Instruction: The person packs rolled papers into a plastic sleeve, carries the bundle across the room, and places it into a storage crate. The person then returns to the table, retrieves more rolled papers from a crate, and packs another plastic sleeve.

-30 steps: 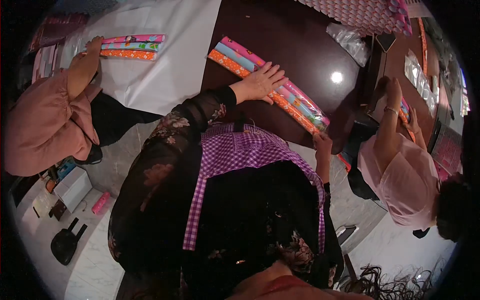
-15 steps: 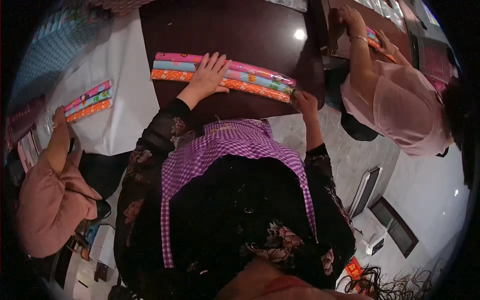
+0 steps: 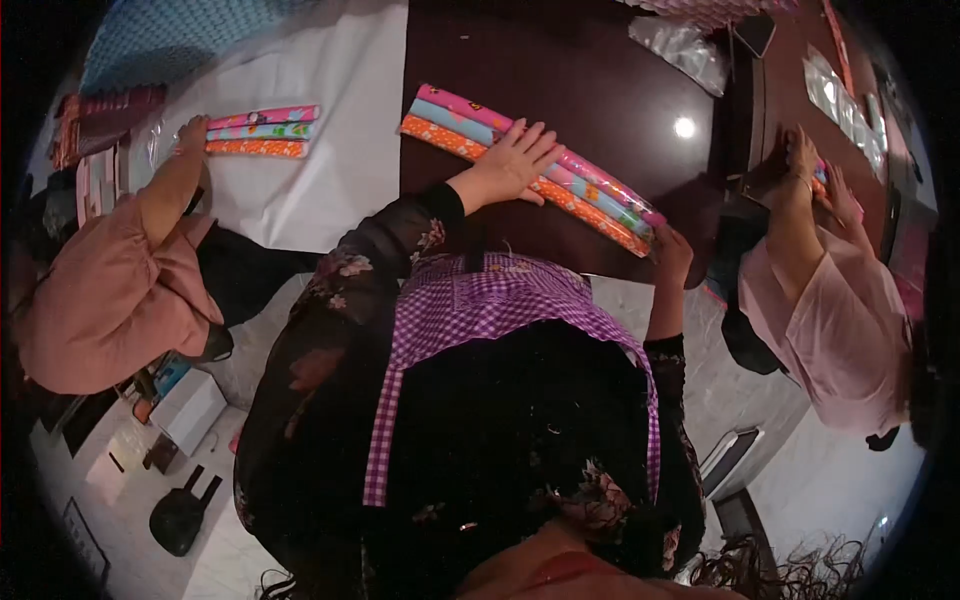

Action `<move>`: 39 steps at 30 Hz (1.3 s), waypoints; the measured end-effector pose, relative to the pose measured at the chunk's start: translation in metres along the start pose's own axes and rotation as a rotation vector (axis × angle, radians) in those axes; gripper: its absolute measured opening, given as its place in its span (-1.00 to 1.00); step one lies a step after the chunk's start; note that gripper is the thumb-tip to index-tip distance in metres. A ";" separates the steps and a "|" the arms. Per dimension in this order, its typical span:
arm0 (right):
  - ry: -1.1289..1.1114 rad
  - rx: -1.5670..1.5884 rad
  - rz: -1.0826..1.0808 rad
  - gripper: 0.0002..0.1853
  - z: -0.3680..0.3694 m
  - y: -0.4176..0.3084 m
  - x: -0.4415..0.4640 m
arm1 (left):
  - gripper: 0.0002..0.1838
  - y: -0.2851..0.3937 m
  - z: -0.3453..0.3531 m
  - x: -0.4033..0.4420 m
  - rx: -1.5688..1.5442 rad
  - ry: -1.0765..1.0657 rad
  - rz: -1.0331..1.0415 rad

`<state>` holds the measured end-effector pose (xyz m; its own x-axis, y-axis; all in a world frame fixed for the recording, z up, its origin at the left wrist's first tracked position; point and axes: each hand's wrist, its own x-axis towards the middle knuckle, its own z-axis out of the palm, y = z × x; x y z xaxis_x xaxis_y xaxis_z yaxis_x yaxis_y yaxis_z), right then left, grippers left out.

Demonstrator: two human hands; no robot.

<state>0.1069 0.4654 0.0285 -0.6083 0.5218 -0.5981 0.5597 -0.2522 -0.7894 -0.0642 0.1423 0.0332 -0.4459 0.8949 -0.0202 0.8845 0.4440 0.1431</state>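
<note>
Three patterned rolls, one pink (image 3: 455,106), one light blue (image 3: 450,118) and one orange (image 3: 435,138), lie side by side in a clear plastic wrapper (image 3: 622,216) on the dark table. They slant down toward the right. My left hand (image 3: 512,165) rests flat across the middle of the rolls, fingers stretched out. At their right end, by the table's front edge, my right hand (image 3: 672,256) is closed on the end of the wrapper; its fingertips are partly hidden.
On the left, a co-worker's hand (image 3: 192,133) touches a similar pack of rolls (image 3: 265,130) on a white-covered table (image 3: 350,160). Another co-worker (image 3: 825,290) handles rolls at the right. Clear plastic bags (image 3: 685,55) lie at the dark table's far right.
My view has turned, so the scene sits differently. The rolls now slant more steeply down to the right. My left hand stays flat on them and my right hand stays at their end.
</note>
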 end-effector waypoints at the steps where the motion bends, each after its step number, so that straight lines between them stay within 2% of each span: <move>1: 0.038 -0.029 -0.011 -0.77 -0.005 0.004 0.007 | 0.05 0.000 -0.001 0.000 0.006 -0.009 -0.017; 5: -0.044 -0.054 -0.039 -0.80 -0.010 0.001 0.011 | 0.05 -0.001 -0.003 0.003 0.016 -0.054 -0.003; 10: -0.020 -0.120 -0.041 -0.79 -0.002 -0.008 0.003 | 0.05 0.002 -0.008 0.003 0.027 -0.091 -0.010; 15: -0.032 -0.143 -0.052 -0.74 -0.011 0.006 0.013 | 0.05 0.001 -0.002 0.003 0.010 -0.043 -0.015; 17: -0.021 -0.274 -0.220 -0.73 -0.010 0.007 0.014 | 0.06 0.002 -0.002 0.002 0.009 -0.026 -0.019; 18: -0.027 -0.274 -0.225 -0.73 -0.007 0.004 0.009 | 0.06 0.002 -0.004 0.001 0.011 -0.021 -0.014; 20: 0.036 -0.139 -0.060 -0.76 -0.001 -0.007 -0.007 | 0.06 0.001 -0.006 -0.001 0.020 -0.012 -0.019; 24: -0.024 -0.247 -0.152 -0.76 -0.018 0.000 -0.014 | 0.05 0.001 -0.003 -0.001 0.013 0.067 -0.027; 26: -0.033 -0.332 -0.002 -0.79 -0.022 -0.002 -0.020 | 0.05 0.002 -0.003 -0.003 0.011 0.081 -0.028; 29: -0.027 -0.235 0.035 -0.81 -0.023 0.001 -0.018 | 0.04 0.001 -0.004 -0.002 0.028 0.081 -0.022; 32: -0.097 -0.223 -0.097 -0.81 -0.018 0.004 -0.013 | 0.04 0.001 -0.004 -0.002 0.051 0.083 -0.017; 36: -0.137 -0.234 -0.067 -0.82 -0.016 0.001 -0.001 | 0.05 0.001 -0.001 -0.001 0.080 0.075 -0.025; 39: -0.113 -0.222 -0.149 -0.82 -0.016 0.007 0.003 | 0.06 0.001 -0.002 0.001 0.078 0.085 -0.019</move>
<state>0.1181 0.4783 0.0238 -0.7450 0.4421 -0.4995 0.5616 0.0118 -0.8273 -0.0643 0.1429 0.0352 -0.4700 0.8805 0.0619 0.8822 0.4663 0.0659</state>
